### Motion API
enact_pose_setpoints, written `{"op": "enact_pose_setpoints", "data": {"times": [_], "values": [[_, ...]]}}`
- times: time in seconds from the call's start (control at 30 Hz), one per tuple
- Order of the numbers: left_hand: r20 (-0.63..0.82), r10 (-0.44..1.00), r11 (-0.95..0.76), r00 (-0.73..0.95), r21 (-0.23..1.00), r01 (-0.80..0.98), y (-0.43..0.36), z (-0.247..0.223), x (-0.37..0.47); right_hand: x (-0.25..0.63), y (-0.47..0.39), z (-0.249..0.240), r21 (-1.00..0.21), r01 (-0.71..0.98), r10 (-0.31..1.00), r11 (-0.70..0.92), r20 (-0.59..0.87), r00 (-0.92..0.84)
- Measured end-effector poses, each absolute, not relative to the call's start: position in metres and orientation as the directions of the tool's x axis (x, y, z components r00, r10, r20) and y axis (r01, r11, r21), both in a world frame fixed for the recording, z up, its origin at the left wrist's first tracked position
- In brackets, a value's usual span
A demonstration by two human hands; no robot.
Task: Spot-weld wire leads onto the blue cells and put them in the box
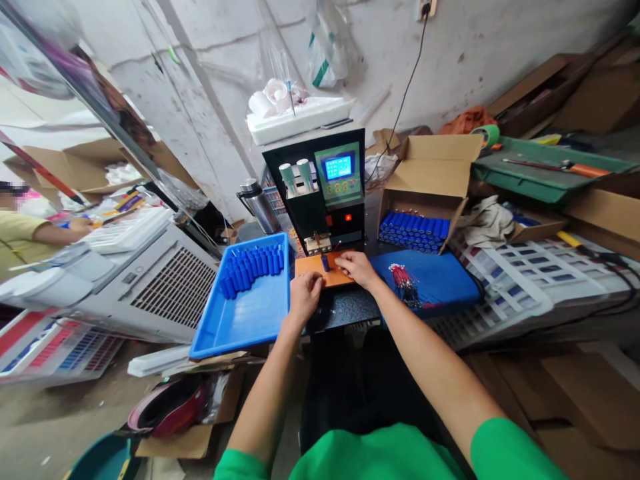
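Note:
A blue cylindrical battery cell [325, 263] stands on an orange plate [336, 275], under the electrodes of a black spot welder [295, 217] with a lit blue screen. To the cell's right, my right hand [357, 268] has its thumb and fingers pinched together; what lies between them is too small to make out. My left hand [305, 293] rests at the plate's left edge, fingers curled together and their tips partly hidden. Neither hand visibly touches the cell. Red and black wire leads [404, 283] lie bunched on a blue pad [440, 283] to the right.
Left of the plate, a blue tray [240, 340] holds many blue cells at its far end. An open cardboard box [435, 160] of cells stands behind the pad. A metal flask [257, 205] is beside the welder. Far left, another person's arm [60, 232] shows.

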State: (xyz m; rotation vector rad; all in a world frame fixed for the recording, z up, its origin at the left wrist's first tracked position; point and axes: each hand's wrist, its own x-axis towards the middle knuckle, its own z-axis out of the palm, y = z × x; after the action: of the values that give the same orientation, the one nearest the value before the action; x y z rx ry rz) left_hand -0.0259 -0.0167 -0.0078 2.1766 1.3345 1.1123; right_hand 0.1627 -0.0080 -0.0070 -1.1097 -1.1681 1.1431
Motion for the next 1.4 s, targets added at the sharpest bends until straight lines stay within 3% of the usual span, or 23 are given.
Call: {"op": "enact_pose_setpoints", "data": {"times": [0.2,0.5,0.67,0.83,1.03,1.23,1.4], "values": [[0.381,0.883,-0.467,0.275,0.651,0.598,-0.015,-0.007,-0.018,0.159,-0.014,-0.006,-0.971,0.094,0.974,0.221,0.215,-0.073],[0.389,0.884,-0.467,0.26,0.697,0.544,-0.016,-0.006,-0.01,0.156,-0.013,-0.009,-0.974,0.077,0.976,0.214,0.211,-0.048],[0.513,0.819,-0.567,0.257,0.654,0.501,-0.021,-0.01,-0.014,0.16,-0.014,-0.005,-0.983,0.006,0.982,0.186,0.186,0.04],[0.445,0.808,-0.59,0.387,0.6,0.54,-0.013,-0.016,-0.01,0.163,-0.014,-0.003,-0.984,-0.134,0.992,0.116,0.109,0.061],[0.431,0.802,-0.597,0.414,0.603,0.529,-0.018,-0.014,-0.006,0.166,-0.014,-0.001,-0.971,-0.227,0.994,0.07,0.049,0.094],[0.389,0.871,-0.487,0.3,0.762,0.427,-0.018,-0.01,-0.007,0.164,-0.011,-0.003,-0.959,-0.281,0.988,0.047,0.004,0.154],[0.377,0.911,-0.409,0.166,0.783,0.468,-0.008,0.002,-0.003,0.163,-0.007,-0.005,-0.969,-0.241,0.986,0.052,0.011,0.166]]}}
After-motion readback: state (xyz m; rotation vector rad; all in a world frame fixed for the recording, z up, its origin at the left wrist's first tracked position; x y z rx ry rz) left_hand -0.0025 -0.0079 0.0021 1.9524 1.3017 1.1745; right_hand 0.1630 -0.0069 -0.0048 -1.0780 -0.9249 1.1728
